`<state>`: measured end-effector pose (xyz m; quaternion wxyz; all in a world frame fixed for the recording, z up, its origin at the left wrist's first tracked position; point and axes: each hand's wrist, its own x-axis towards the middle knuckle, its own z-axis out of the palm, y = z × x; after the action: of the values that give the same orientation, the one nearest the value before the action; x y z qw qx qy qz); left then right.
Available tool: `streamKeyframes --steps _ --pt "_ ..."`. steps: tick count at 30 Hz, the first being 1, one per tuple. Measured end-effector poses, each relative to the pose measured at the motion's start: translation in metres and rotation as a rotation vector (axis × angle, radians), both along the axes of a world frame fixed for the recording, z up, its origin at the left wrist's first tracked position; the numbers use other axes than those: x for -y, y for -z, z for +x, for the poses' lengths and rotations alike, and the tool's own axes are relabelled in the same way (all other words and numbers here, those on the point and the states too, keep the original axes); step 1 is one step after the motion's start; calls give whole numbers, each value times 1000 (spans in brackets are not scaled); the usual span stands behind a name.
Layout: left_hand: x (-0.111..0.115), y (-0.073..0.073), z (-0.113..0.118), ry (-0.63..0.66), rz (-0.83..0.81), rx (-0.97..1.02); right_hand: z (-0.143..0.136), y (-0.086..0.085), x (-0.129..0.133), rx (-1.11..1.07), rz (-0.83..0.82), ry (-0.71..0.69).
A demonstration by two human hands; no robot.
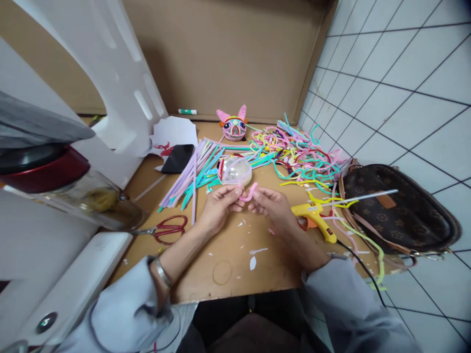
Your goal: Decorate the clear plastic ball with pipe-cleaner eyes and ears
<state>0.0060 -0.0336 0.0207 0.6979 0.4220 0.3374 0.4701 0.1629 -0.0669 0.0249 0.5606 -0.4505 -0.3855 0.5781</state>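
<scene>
A short curved piece of pink pipe cleaner [249, 195] is held between both hands over the middle of the table. My left hand [224, 205] pinches its left end, and my right hand [268, 202] grips the right end between thumb and fingers. Just beyond the fingers lies a clear round ball [237, 171] with coloured strips on its left side. Farther back sits a pink animal head [234, 127] with two upright ears and big eyes. Straight purple and teal pipe cleaners [187, 175] lie left of the ball.
Tangled pipe cleaners [301, 154] are heaped at the back right. A yellow glue gun [316, 215] and a brown bag [401, 208] are at right. Red-handled scissors [171, 229], a black phone [178, 158] and a glass jar [99, 196] stand or lie at left.
</scene>
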Motion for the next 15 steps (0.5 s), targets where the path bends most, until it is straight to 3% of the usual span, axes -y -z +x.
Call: streamKeyframes --steps 4,11,15 --pt "2 4 2 22 25 -41 -3 3 1 143 106 164" --pt "2 6 5 -8 16 -30 -8 5 2 234 155 173" --pt "2 6 6 -18 54 -45 -10 7 4 353 266 180"
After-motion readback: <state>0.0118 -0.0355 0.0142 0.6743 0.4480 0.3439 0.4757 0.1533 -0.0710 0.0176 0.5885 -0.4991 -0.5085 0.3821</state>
